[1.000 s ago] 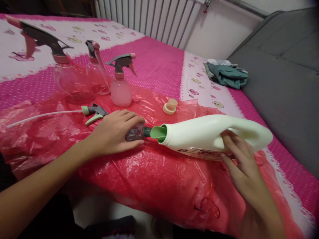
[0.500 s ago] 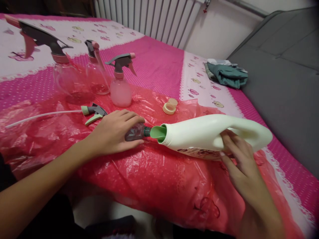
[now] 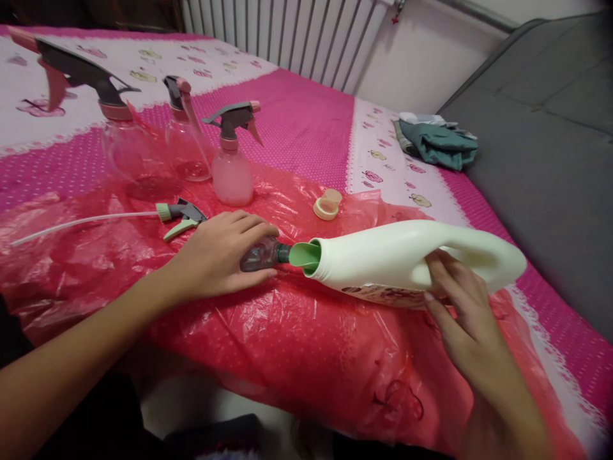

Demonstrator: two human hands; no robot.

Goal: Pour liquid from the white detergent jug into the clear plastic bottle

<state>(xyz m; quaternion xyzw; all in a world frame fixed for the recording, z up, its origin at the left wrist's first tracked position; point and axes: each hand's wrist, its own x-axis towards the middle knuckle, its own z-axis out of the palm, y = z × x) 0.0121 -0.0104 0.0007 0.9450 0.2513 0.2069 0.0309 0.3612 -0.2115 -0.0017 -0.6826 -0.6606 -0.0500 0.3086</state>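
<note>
My left hand [image 3: 234, 252] is closed around a small clear spray bottle [image 3: 261, 254] without its top, tilted with its neck to the right. My right hand [image 3: 457, 294] grips the handle of a large pale green detergent jug [image 3: 383, 255], which lies tipped on its side. The jug's green pouring spout [image 3: 305, 255] meets the bottle's neck; whether liquid is flowing I cannot tell. Left of my left hand lies a loose spray trigger head [image 3: 184, 216] with a long white tube. Behind the jug's mouth rests a yellowish cap [image 3: 328, 204].
Three spray bottles with pink and grey triggers stand at the back left; the nearest spray bottle [image 3: 232, 176] holds cloudy liquid. Red plastic sheeting [image 3: 297, 345] covers the bed's near edge. Folded clothes [image 3: 438, 142] lie by the grey headboard [image 3: 541, 128]. A radiator [image 3: 287, 41] is behind.
Almost nothing differs. The jug and my right hand have shifted very slightly to the right, while my left hand and the small bottle look still.
</note>
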